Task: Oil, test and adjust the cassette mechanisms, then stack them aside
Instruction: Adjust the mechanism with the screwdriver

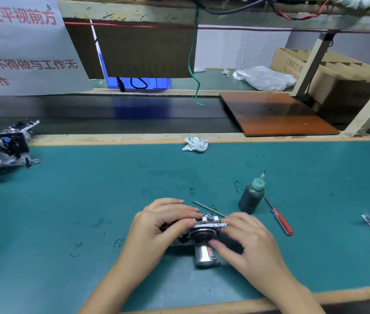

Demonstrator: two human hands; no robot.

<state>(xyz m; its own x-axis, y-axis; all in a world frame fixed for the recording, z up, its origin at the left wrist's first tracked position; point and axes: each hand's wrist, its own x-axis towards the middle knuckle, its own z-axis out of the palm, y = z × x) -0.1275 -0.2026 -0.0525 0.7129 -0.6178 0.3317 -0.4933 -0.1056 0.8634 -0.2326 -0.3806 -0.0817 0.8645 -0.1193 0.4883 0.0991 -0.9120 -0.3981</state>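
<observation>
On green matting [89, 189], one cassette mechanism [202, 232] is being gripped by left hand [156, 225] and right hand [242, 236], seemingly tested; finished stack [0, 152] is waiting aside.

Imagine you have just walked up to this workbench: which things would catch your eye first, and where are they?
First, the left hand and right hand gripping a cassette mechanism at the near middle of the green mat. Just right of them stands a dark oil bottle, with a red-handled screwdriver lying beside it. A heap of mechanisms sits at the far left edge.
</observation>
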